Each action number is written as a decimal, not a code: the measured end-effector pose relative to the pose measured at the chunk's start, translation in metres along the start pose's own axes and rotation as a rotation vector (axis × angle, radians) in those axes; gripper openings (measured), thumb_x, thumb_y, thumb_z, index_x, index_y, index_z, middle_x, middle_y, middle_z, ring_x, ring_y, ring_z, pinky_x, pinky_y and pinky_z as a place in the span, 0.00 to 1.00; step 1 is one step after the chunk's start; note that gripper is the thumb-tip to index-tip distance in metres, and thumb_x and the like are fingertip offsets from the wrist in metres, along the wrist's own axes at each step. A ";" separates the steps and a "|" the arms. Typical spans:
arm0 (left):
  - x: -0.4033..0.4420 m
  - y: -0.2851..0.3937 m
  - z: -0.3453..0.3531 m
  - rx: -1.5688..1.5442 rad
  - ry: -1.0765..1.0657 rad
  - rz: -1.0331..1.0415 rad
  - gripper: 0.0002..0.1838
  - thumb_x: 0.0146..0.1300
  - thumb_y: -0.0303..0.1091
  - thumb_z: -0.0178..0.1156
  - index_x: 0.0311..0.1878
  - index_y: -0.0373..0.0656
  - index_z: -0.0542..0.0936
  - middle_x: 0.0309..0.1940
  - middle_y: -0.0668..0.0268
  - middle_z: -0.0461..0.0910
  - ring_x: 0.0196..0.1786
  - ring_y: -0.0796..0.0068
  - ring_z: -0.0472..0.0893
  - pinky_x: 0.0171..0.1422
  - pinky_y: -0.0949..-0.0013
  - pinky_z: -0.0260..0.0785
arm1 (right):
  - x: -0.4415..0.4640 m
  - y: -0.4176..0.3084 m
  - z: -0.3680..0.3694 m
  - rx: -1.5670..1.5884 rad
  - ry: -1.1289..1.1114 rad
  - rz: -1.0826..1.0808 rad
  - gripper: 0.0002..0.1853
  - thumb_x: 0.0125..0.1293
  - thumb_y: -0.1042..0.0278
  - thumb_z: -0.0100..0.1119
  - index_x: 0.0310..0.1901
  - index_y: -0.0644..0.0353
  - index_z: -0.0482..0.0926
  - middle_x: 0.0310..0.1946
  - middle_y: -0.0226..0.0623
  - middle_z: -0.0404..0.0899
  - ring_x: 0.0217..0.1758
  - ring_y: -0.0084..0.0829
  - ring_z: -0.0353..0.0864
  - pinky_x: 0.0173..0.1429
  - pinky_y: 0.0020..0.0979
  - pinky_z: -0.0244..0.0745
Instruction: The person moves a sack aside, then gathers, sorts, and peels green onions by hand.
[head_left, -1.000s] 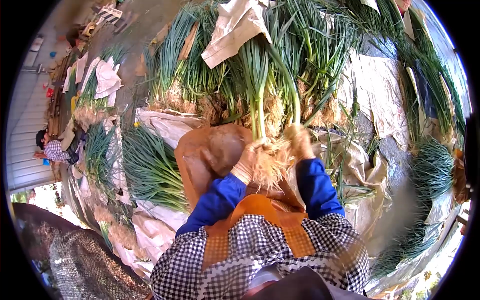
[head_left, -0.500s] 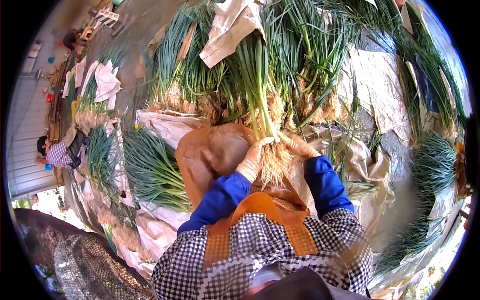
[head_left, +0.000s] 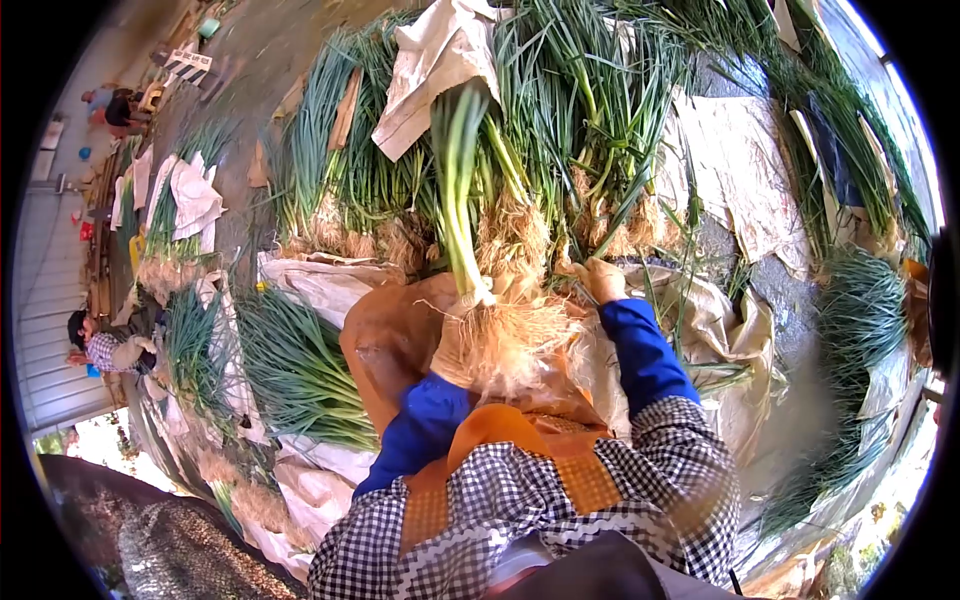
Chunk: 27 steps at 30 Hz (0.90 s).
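Observation:
My left hand (head_left: pixel 455 350) is closed round the root end of a small bunch of green onions (head_left: pixel 460 220), whose pale stems point up and away from me. The bunch's stringy roots (head_left: pixel 515 335) spread over the hand and hide most of its fingers. Off to the right, my right hand (head_left: pixel 603 281) has its fingers closed near the roots of the onions on the ground; whatever it may hold is too small to make out. Just beyond both hands stands a long row of green onions (head_left: pixel 610 130), roots toward me.
A brown apron (head_left: pixel 385 335) covers my lap. Left of it lies an onion pile (head_left: pixel 295 360); at the right are crumpled sacking (head_left: pixel 735 335) and more onions (head_left: pixel 865 310). A cloth (head_left: pixel 440 65) lies over the row. A co-worker (head_left: pixel 110 345) sits far left.
My hands have moved apart: the left has drawn the bunch to the left and toward me, and the right has left the bunch's roots. The view has shifted slightly.

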<state>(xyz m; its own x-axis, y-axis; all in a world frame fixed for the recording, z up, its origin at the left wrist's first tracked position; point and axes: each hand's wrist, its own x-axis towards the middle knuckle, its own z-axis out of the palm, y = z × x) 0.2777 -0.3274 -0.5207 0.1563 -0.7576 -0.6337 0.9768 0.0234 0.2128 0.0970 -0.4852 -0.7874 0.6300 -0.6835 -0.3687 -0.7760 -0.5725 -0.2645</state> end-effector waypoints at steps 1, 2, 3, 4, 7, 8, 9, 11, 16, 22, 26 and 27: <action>0.025 0.005 -0.040 -0.094 -0.294 -0.018 0.12 0.56 0.28 0.55 0.43 0.35 0.73 0.31 0.64 0.74 0.43 0.67 0.74 0.57 0.63 0.66 | 0.016 -0.008 0.005 0.223 0.040 0.073 0.20 0.65 0.52 0.43 0.42 0.61 0.76 0.29 0.41 0.77 0.29 0.39 0.78 0.33 0.34 0.75; 0.039 0.004 -0.064 0.030 -0.257 0.033 0.11 0.56 0.28 0.55 0.42 0.36 0.72 0.30 0.64 0.74 0.42 0.67 0.74 0.54 0.64 0.67 | 0.030 -0.022 0.007 0.449 0.078 0.143 0.21 0.65 0.52 0.44 0.44 0.63 0.75 0.31 0.43 0.77 0.30 0.42 0.78 0.36 0.34 0.75; 0.049 0.001 -0.084 0.000 -0.279 0.035 0.12 0.56 0.28 0.55 0.43 0.36 0.72 0.31 0.64 0.74 0.41 0.67 0.74 0.53 0.65 0.67 | 0.039 -0.032 0.002 0.526 -0.052 0.113 0.19 0.64 0.55 0.47 0.41 0.65 0.75 0.30 0.39 0.77 0.29 0.36 0.75 0.36 0.32 0.73; 0.055 -0.001 -0.094 -0.026 -0.302 0.035 0.13 0.56 0.28 0.56 0.45 0.36 0.71 0.31 0.64 0.74 0.40 0.67 0.73 0.51 0.66 0.68 | 0.052 -0.030 0.010 0.788 -0.060 0.086 0.17 0.63 0.57 0.49 0.40 0.64 0.74 0.29 0.36 0.76 0.28 0.31 0.74 0.35 0.30 0.72; 0.036 0.016 -0.084 -0.082 -0.280 0.033 0.16 0.57 0.28 0.55 0.49 0.37 0.68 0.28 0.67 0.70 0.37 0.72 0.72 0.50 0.67 0.67 | 0.054 -0.018 0.000 1.402 0.193 0.219 0.12 0.62 0.59 0.52 0.32 0.61 0.75 0.21 0.29 0.73 0.23 0.23 0.71 0.28 0.26 0.67; 0.039 0.024 -0.092 -0.088 -0.296 0.063 0.15 0.57 0.28 0.54 0.49 0.37 0.68 0.27 0.69 0.69 0.38 0.73 0.72 0.52 0.66 0.66 | 0.020 -0.022 -0.073 1.297 0.348 0.384 0.13 0.61 0.60 0.52 0.28 0.61 0.75 0.17 0.29 0.72 0.20 0.23 0.70 0.23 0.26 0.64; 0.039 0.031 -0.094 -0.197 -0.385 -0.026 0.16 0.57 0.28 0.54 0.49 0.38 0.68 0.26 0.70 0.69 0.38 0.74 0.72 0.57 0.63 0.64 | -0.024 -0.020 -0.143 1.327 0.303 0.326 0.13 0.62 0.60 0.52 0.28 0.61 0.75 0.17 0.28 0.72 0.21 0.23 0.70 0.23 0.26 0.64; 0.028 0.027 -0.069 -0.187 -0.386 -0.020 0.14 0.56 0.28 0.55 0.45 0.39 0.69 0.26 0.69 0.69 0.38 0.71 0.72 0.60 0.59 0.62 | -0.067 0.019 -0.162 1.238 0.325 0.206 0.13 0.62 0.59 0.52 0.28 0.60 0.75 0.17 0.28 0.72 0.21 0.23 0.71 0.24 0.26 0.66; 0.034 -0.049 -0.054 0.218 -0.266 -0.016 0.08 0.52 0.31 0.58 0.35 0.40 0.73 0.39 0.61 0.75 0.44 0.66 0.74 0.59 0.63 0.65 | -0.116 0.012 -0.078 1.635 0.098 0.167 0.15 0.60 0.59 0.54 0.35 0.65 0.75 0.27 0.33 0.77 0.26 0.26 0.75 0.30 0.28 0.71; 0.049 -0.111 -0.091 0.184 -0.078 -0.394 0.07 0.55 0.31 0.59 0.35 0.39 0.76 0.29 0.63 0.77 0.35 0.69 0.78 0.44 0.65 0.73 | -0.137 -0.050 -0.079 1.669 -0.313 -0.175 0.27 0.63 0.56 0.49 0.59 0.67 0.64 0.59 0.41 0.64 0.63 0.31 0.60 0.66 0.32 0.53; 0.041 -0.108 -0.079 0.242 -0.022 -0.343 0.09 0.54 0.28 0.60 0.38 0.38 0.77 0.32 0.63 0.77 0.38 0.69 0.77 0.46 0.67 0.72 | -0.092 -0.046 -0.069 1.651 -0.187 -0.158 0.24 0.64 0.50 0.45 0.52 0.64 0.69 0.46 0.42 0.74 0.50 0.33 0.73 0.57 0.31 0.65; 0.042 -0.110 -0.080 0.246 -0.027 -0.341 0.09 0.54 0.28 0.60 0.38 0.38 0.77 0.32 0.63 0.77 0.38 0.69 0.77 0.46 0.67 0.72 | -0.075 -0.047 -0.079 1.521 -0.170 -0.048 0.23 0.64 0.50 0.45 0.51 0.62 0.70 0.43 0.41 0.75 0.47 0.34 0.75 0.52 0.32 0.68</action>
<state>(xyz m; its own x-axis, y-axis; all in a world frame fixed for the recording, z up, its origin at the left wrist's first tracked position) 0.1886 -0.3097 -0.6304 -0.1768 -0.7118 -0.6797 0.9072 -0.3856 0.1679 0.0883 -0.4425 -0.6772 0.7260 -0.5597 -0.3994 -0.1165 0.4724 -0.8737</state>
